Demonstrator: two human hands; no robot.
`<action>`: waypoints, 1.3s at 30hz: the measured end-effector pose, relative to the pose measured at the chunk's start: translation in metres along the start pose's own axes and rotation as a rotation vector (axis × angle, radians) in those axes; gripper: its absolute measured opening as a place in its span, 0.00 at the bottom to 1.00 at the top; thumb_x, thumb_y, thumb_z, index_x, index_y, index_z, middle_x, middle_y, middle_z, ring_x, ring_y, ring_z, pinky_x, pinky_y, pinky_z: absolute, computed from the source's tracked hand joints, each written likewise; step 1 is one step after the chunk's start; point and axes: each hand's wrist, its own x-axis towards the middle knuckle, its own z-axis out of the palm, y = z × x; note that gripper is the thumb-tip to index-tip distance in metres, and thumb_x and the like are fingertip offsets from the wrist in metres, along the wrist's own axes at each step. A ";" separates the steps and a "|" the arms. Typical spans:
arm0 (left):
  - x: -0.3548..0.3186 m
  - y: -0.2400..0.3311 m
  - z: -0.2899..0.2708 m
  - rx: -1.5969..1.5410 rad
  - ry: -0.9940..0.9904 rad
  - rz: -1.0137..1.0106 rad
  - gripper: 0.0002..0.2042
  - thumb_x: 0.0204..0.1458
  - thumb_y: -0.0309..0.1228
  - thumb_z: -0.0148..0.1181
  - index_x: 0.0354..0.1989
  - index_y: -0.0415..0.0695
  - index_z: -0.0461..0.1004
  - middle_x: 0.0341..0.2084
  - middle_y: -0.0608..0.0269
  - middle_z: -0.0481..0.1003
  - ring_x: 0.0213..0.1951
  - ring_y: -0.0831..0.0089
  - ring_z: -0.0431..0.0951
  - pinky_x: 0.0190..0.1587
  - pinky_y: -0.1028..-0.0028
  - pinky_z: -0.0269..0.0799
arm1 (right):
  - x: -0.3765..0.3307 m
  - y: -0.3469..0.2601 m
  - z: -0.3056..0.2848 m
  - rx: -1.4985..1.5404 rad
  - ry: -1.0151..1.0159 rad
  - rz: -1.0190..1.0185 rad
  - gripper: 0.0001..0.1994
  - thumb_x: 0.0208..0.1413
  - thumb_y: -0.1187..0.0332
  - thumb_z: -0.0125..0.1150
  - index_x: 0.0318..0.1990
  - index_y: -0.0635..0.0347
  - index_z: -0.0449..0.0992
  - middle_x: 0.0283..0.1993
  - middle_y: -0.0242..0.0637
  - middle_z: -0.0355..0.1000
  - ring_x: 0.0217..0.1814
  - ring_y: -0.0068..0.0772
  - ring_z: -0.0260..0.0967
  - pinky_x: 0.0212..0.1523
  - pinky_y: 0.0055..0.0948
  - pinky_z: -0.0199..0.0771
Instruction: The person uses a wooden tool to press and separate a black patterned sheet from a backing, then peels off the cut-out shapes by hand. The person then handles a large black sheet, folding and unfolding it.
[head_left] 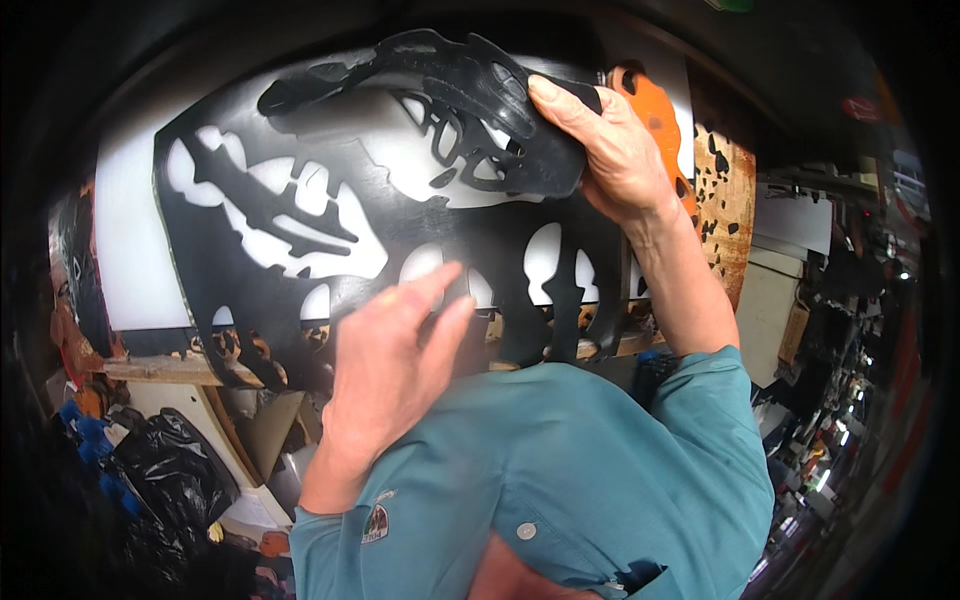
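Observation:
My right hand (pixel 622 158) grips a lifted, folded flap of black leather (pixel 455 85), its thumb on top and its fingers hidden underneath. Below the flap spreads a large black leather sheet (pixel 345 190) with many rounded and pointed holes cut through it, a white surface showing through. Narrow strips of leather hang down over the near edge. Low over this sheet is my left hand (pixel 392 340), somewhat blurred, thumb and forefinger apart and nothing seen between them. Whether that hand touches the leather I cannot tell.
An orange leather piece (pixel 650 118) with holes lies at the far right, beside a worn wooden board (pixel 725 205). The white board (pixel 130 260) lies under the leather. A wooden rail (pixel 160 370) runs along the near edge. Black plastic bags (pixel 175 465) sit at lower left.

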 end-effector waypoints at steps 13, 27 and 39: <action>0.058 -0.001 0.012 -0.466 0.275 0.011 0.17 0.58 0.27 0.73 0.48 0.35 0.70 0.26 0.60 0.81 0.26 0.79 0.81 0.30 0.79 0.76 | -0.039 0.026 0.064 0.154 -0.074 -0.171 0.18 0.73 0.59 0.59 0.55 0.66 0.81 0.39 0.29 0.79 0.36 0.17 0.71 0.35 0.20 0.71; 0.069 -0.030 -0.003 -0.164 0.145 0.359 0.09 0.60 0.24 0.66 0.45 0.35 0.75 0.27 0.50 0.76 0.26 0.57 0.79 0.29 0.62 0.72 | -0.044 0.050 0.063 0.242 0.046 -0.222 0.11 0.74 0.65 0.57 0.46 0.62 0.82 0.36 0.26 0.77 0.35 0.14 0.70 0.35 0.20 0.71; 0.055 -0.081 -0.023 -0.902 0.486 -0.229 0.16 0.76 0.39 0.47 0.41 0.39 0.72 0.21 0.64 0.72 0.23 0.76 0.71 0.27 0.76 0.66 | -0.035 0.040 0.060 0.472 0.005 -0.106 0.14 0.75 0.61 0.54 0.47 0.59 0.82 0.38 0.31 0.80 0.28 0.15 0.71 0.23 0.16 0.65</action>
